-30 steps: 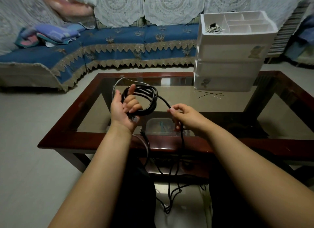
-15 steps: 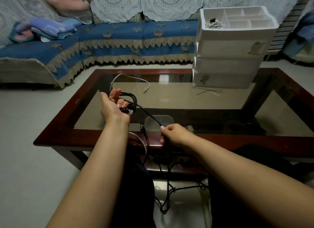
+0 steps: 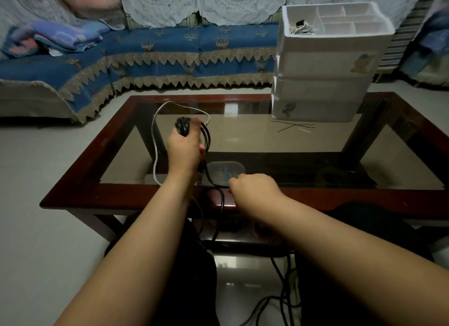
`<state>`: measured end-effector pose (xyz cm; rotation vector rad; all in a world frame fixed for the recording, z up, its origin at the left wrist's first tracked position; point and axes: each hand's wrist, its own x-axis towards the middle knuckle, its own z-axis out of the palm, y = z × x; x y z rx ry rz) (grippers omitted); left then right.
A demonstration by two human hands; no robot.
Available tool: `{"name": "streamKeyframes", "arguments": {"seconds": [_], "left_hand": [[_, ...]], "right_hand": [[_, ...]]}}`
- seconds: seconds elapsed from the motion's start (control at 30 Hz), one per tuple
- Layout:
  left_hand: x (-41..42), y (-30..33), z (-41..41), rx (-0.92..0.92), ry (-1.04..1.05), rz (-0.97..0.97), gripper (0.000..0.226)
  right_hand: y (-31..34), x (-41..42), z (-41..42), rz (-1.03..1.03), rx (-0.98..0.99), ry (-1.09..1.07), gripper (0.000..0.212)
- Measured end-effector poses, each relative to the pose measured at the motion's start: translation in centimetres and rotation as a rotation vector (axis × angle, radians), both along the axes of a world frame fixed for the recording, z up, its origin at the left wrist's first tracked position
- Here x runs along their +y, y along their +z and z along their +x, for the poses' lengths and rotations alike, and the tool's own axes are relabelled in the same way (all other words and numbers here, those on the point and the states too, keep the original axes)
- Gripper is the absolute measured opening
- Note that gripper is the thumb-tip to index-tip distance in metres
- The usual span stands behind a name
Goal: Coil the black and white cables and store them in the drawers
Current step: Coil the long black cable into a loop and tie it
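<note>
While the left hand point(image 3: 185, 148) is raised over the near part of the glass-topped table point(image 3: 243, 141), its fingers are clamped around several gathered loops of the black cable point(image 3: 206, 136). From that bundle 1 strand runs down and right to the right hand point(image 3: 252, 188), which is closed on it at the table's near wooden rim. Below the rim the black cable drops between the knees and trails in loose curves on the floor point(image 3: 36, 204).

White cable point(image 3: 154, 141): lies on the glass in an open loop just left of and behind the left hand, 1 end passing over the near rim beside the left wrist. Whether it touches the hand cannot be told.

White drawer unit point(image 3: 323, 83): stands on the far right of the table, 3 drawer fronts, all pushed in. Open top tray divided into compartments; the front-left compartment holds a small heap of wire ties point(image 3: 301, 28). A few more loose ties point(image 3: 295, 127) lie on the glass just in front of the unit.

Blue-covered sofa point(image 3: 145, 51) behind the table.
</note>
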<state>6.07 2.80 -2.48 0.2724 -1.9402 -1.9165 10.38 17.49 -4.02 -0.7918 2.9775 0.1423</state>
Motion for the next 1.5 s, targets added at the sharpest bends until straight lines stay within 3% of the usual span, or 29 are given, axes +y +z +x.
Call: {"name": "streamKeyframes", "arguments": {"seconds": [0.17, 0.37, 0.5, 0.63, 0.77, 0.93, 1.1, 1.2, 1.27, 1.34, 1.44, 1.5], "left_hand": [[1.1, 0.2, 0.8, -0.067, -0.187, -0.324, 0.028], [1.4, 0.2, 0.9, -0.223, -0.340, -0.375, 0.030], [1.9, 0.2, 1.3, -0.347, -0.494, -0.119, 0.041], [2.7, 0.4, 1.9, -0.480, -0.621, 0.007, 0.037], [2.7, 0.0, 2.0, -0.530, -0.731, 0.117, 0.067], [2.1, -0.5, 1.9, -0.506, -0.935, 0.341, 0.071], [1.4, -0.2, 2.2, -0.455, -1.149, 0.517, 0.053], [1.3, -0.2, 2.0, -0.409, -1.236, 0.670, 0.045], [1.2, -0.3, 1.8, -0.376, -1.260, 0.781, 0.045], [0.9, -0.3, 1.6, -0.348, -1.234, 0.815, 0.046], [0.7, -0.2, 1.3, -0.336, -1.158, 0.827, 0.050], [0.5, -0.2, 1.2, -0.340, -1.099, 0.818, 0.054]], "right_hand": [[2.1, 0.4, 0.3, -0.028, 0.151, 0.214, 0.028], [3.4, 1.8, -1.3, -0.203, 0.295, 0.310, 0.032], [4.2, 2.2, -2.6, -0.316, 0.411, 0.306, 0.033], [4.5, 2.7, -3.6, -0.413, 0.463, 0.254, 0.032], [4.7, 3.4, -4.4, -0.377, 0.373, 0.155, 0.041], [4.7, 3.8, -5.5, -0.395, 0.209, 0.024, 0.046], [4.2, 4.0, -6.0, -0.559, 0.028, -0.102, 0.053], [4.3, 4.4, -6.0, -0.989, -0.339, -0.139, 0.060], [4.1, 4.5, -5.9, -1.115, -0.711, -0.147, 0.087], [3.6, 4.6, -5.4, -1.199, -1.057, -0.160, 0.095], [3.0, 5.1, -5.1, -1.345, -1.287, -0.076, 0.062], [2.5, 5.2, -5.3, -1.432, -1.307, -0.057, 0.036]]}}
